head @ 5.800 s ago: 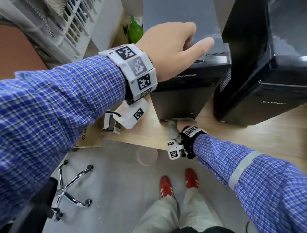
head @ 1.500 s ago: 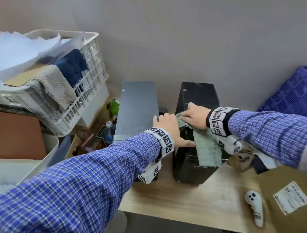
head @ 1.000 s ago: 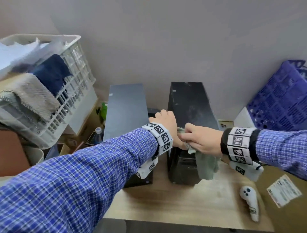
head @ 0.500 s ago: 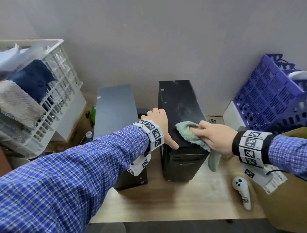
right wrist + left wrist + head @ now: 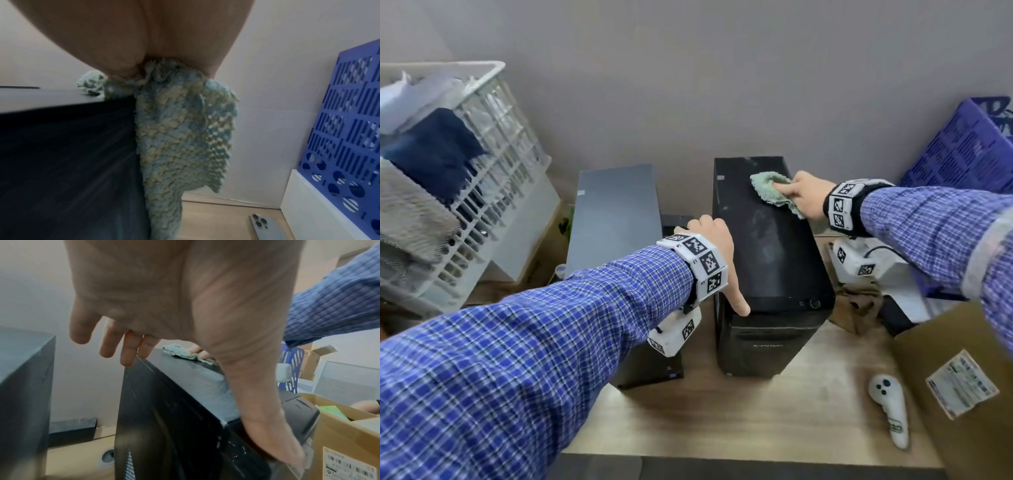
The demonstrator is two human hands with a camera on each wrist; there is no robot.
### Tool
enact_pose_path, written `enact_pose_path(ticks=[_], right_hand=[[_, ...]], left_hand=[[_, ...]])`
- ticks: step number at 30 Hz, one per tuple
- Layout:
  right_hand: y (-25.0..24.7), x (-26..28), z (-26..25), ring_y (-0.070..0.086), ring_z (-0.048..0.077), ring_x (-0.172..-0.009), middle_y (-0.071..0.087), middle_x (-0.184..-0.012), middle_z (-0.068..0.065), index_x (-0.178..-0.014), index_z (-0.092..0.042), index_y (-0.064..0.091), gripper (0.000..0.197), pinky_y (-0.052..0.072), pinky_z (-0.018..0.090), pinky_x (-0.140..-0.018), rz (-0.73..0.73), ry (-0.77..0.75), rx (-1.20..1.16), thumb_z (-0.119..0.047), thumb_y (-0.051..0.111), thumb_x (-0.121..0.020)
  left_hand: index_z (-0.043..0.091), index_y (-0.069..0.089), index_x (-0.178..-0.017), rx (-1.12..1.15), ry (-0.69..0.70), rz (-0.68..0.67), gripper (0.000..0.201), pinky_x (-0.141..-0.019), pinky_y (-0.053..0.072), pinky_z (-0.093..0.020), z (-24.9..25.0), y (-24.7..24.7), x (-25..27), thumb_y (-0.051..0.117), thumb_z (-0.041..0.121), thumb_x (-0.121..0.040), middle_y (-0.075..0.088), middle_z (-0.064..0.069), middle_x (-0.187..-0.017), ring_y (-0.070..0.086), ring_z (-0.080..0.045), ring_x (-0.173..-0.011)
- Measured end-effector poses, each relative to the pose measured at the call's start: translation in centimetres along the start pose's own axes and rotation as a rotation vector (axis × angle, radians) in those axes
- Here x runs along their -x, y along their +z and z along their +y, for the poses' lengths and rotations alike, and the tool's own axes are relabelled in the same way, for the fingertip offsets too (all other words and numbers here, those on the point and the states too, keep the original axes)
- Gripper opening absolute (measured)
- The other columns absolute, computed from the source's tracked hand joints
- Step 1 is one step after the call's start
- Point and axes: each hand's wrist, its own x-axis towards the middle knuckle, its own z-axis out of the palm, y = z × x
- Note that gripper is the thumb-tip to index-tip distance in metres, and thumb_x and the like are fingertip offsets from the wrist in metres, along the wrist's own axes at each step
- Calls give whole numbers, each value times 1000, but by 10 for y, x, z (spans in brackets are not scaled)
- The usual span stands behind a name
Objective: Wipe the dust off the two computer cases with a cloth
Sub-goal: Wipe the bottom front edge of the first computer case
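Two computer cases stand side by side on the wooden desk: a grey-topped one (image 5: 616,212) on the left and a black one (image 5: 767,246) on the right. My right hand (image 5: 803,193) grips a bunched green cloth (image 5: 770,190) and presses it on the rear right of the black case's top. In the right wrist view the cloth (image 5: 180,129) hangs from my palm over the case's edge (image 5: 61,146). My left hand (image 5: 717,250) rests on the black case's left top edge, thumb lying toward the front corner. Its fingers (image 5: 127,353) hang fairly straight down the side.
A white basket (image 5: 493,113) of cloths stands at the left, a blue crate (image 5: 959,154) at the right. A white controller (image 5: 890,411) and a cardboard box (image 5: 969,404) sit at the desk's front right. A phone (image 5: 261,225) lies behind the black case by the wall.
My right hand has slid the cloth from the front of the black case's top back toward the wall. My left hand has stayed on the case's left edge.
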Motion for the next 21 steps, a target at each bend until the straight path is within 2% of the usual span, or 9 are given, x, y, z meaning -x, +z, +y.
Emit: enact_pose_path(ticks=[2,4,8,10,12,14,16,21], right_hand=[[-4,-19,2,50,38,-114,39,-113,17,-142,-17,46,45,32,22,-89,-14,28,-19,-3,40,-99],[-5,-27,4,52,37,-113,40,-117,15,-140,-24,49,46,34,23,-88,-11,76,-29,-6,41,-98],[-7,-4,-11,50,38,-113,45,-132,20,-145,-28,41,51,41,37,-92,-44,89,45,-12,44,-97],[-8,31,-29,50,36,-111,46,-131,15,-145,-29,40,50,42,39,-89,-73,1,87,-14,42,-97],[-4,79,-50,52,31,-105,46,-126,9,-145,-30,38,48,41,36,-83,-140,-140,141,-16,39,-99],[1,124,-73,55,26,-92,42,-119,1,-145,-36,32,49,45,36,-79,-206,-273,198,-19,36,-100],[3,142,-82,55,23,-78,32,-110,-6,-144,-46,21,53,49,37,-76,-246,-322,264,-22,33,-99],[6,96,-68,54,23,-80,32,-109,-7,-142,-50,28,54,49,38,-79,-174,-266,212,-20,38,-98]], left_hand=[[10,40,-124,18,-21,-10,131,-93,51,-47,0,1,0,78,87,-25,46,-7,-110,52,-25,-107],[10,39,-125,33,-38,8,132,-92,51,-46,-1,5,2,78,87,-25,46,-7,-111,52,-25,-107],[11,39,-125,51,-53,46,133,-93,50,-47,0,8,9,78,87,-23,46,-6,-113,51,-25,-109],[11,38,-125,58,-61,47,134,-94,49,-48,0,7,11,79,86,-22,46,-6,-115,51,-26,-111],[11,38,-125,65,-59,51,134,-95,48,-49,0,6,12,79,85,-21,46,-6,-116,50,-26,-112],[11,38,-125,72,-56,52,134,-96,48,-49,0,5,13,80,85,-21,46,-6,-117,50,-26,-113],[10,38,-127,76,-50,44,135,-96,48,-49,0,4,14,79,85,-22,47,-7,-119,50,-26,-114],[9,40,-127,61,-33,-6,136,-93,50,-47,-1,-2,12,78,87,-21,46,-6,-114,51,-25,-109]])
